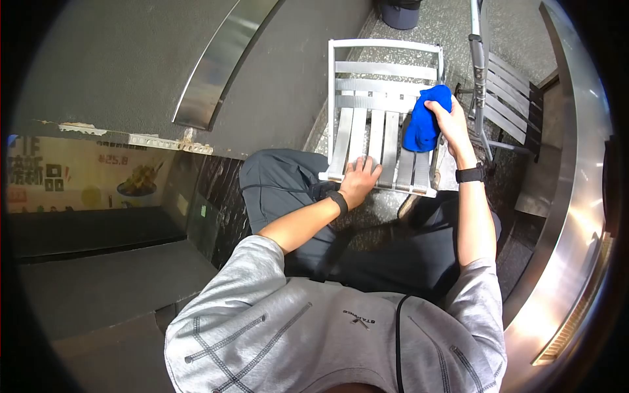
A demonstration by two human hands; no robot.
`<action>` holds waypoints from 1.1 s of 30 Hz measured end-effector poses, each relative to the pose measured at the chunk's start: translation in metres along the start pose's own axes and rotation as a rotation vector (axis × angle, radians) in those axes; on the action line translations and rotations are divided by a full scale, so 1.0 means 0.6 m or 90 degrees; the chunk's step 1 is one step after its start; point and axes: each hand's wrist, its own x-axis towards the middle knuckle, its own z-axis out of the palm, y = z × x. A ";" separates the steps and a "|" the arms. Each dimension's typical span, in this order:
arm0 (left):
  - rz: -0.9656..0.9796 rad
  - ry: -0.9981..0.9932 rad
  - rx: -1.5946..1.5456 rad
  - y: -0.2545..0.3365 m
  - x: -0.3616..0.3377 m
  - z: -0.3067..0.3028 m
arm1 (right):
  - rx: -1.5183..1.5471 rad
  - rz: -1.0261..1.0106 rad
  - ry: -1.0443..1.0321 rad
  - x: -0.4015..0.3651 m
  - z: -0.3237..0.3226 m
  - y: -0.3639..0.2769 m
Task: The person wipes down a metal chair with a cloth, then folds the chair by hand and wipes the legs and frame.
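Observation:
In front of my knees stands a chair point(386, 67) with a pale metal frame and flat slats on its seat and back. My left hand point(360, 181) rests on the front of the seat slats, fingers spread. At the chair's right side my right hand point(449, 122) grips a bunched blue cloth point(422, 128), thumb on top. The cloth lies against the right edge of the chair, over the slats between seat and backrest. Part of the seat beneath it is hidden.
A second slatted chair point(508, 98) stands close on the right, beside a shiny metal counter edge point(567, 216). A dark bucket point(400, 14) sits on the speckled floor at the back. A grey wall panel point(282, 72) rises on the left, near a food poster point(92, 173).

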 end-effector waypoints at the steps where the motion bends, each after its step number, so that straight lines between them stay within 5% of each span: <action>1: -0.001 -0.016 -0.035 -0.002 0.000 0.004 | 0.005 -0.005 0.004 0.000 -0.003 -0.003; 19: -0.003 -0.098 -0.198 -0.029 -0.004 -0.016 | -0.047 -0.074 0.149 0.020 -0.052 -0.004; 28: 0.053 -0.089 -0.221 -0.016 -0.023 -0.017 | -0.189 -0.071 0.091 0.033 -0.026 0.012; 31: 0.089 -0.112 -0.179 -0.004 -0.035 -0.032 | -0.524 -0.061 0.406 0.044 -0.015 0.042; 33: 0.102 -0.111 -0.166 0.000 -0.045 -0.029 | -0.386 -0.047 0.371 0.060 -0.037 0.053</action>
